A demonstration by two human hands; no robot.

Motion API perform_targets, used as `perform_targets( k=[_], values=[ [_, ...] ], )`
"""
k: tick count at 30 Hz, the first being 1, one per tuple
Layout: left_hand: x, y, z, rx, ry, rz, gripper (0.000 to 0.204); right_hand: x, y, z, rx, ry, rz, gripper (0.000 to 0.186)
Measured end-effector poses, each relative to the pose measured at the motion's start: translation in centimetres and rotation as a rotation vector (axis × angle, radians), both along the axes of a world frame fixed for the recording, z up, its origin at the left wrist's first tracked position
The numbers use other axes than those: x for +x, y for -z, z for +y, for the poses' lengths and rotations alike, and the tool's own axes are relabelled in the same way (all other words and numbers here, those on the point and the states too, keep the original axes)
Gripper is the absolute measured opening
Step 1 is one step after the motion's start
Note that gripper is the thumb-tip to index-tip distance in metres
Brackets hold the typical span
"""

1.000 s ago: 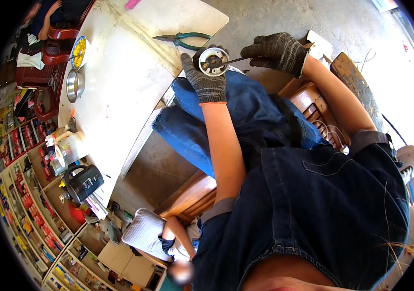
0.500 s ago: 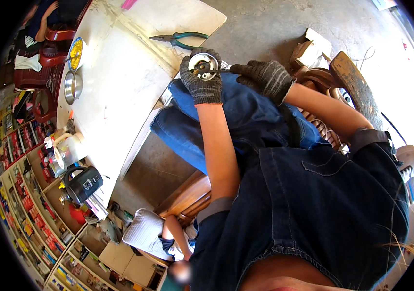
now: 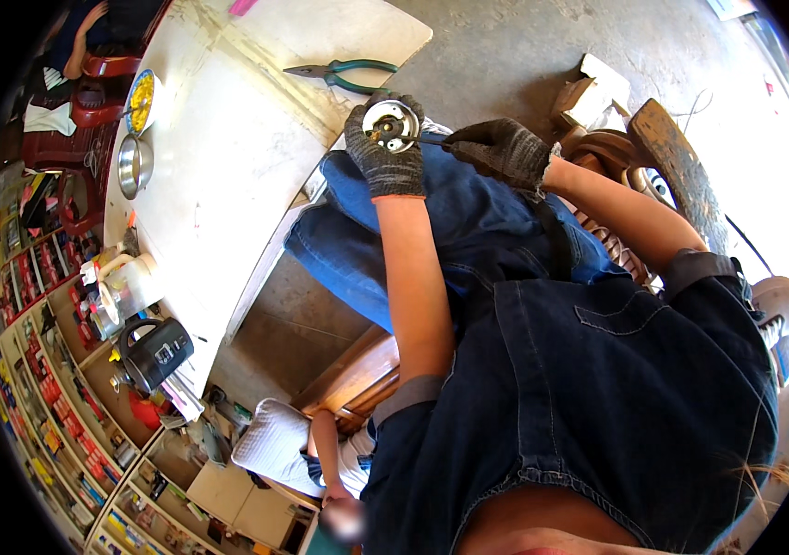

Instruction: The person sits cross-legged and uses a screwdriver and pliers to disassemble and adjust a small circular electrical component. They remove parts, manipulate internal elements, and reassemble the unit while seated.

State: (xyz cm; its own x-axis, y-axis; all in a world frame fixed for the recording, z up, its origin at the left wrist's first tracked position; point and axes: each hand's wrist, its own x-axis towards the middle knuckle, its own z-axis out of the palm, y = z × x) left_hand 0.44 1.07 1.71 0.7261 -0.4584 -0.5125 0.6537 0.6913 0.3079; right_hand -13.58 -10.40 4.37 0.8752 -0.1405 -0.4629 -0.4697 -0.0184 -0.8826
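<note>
My gloved left hand (image 3: 385,166) is closed round a round, white-rimmed metal part (image 3: 392,123) with a dark mechanism and brass-coloured bits inside. It holds the part open side up above my knees, at the table's edge. My gloved right hand (image 3: 501,151) grips a thin dark screwdriver-like tool (image 3: 430,140). The tool's shaft points left, and its tip reaches into the round part; what the tip touches is too small to tell. Pliers with green handles (image 3: 344,73) lie on the table just beyond my left hand.
The white table (image 3: 228,139) carries a bowl of yellow food (image 3: 141,102), a steel bowl (image 3: 135,166) and a black kettle-like container (image 3: 156,353). Shelves of goods (image 3: 61,416) line the left. A worn wooden plank (image 3: 681,171) and an opened carton (image 3: 589,95) are at right. Another person sits behind.
My right hand has turned over slightly, showing more of its dark side, and moved a little down and right. The tool's shaft shows longer. The round part has shifted slightly right.
</note>
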Motion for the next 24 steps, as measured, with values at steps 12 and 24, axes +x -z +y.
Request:
perform_targets(
  k=[12, 24],
  values=[
    [0.3, 1.5, -0.3, 0.037, 0.031, -0.049, 0.023, 1.2, 2.6, 0.9, -0.662, -0.287, -0.108, 0.036],
    [0.5, 1.2, -0.3, -0.092, -0.015, 0.014, 0.030, 0.4, 4.6, 0.6, -0.493, -0.292, -0.295, 0.037]
  ],
)
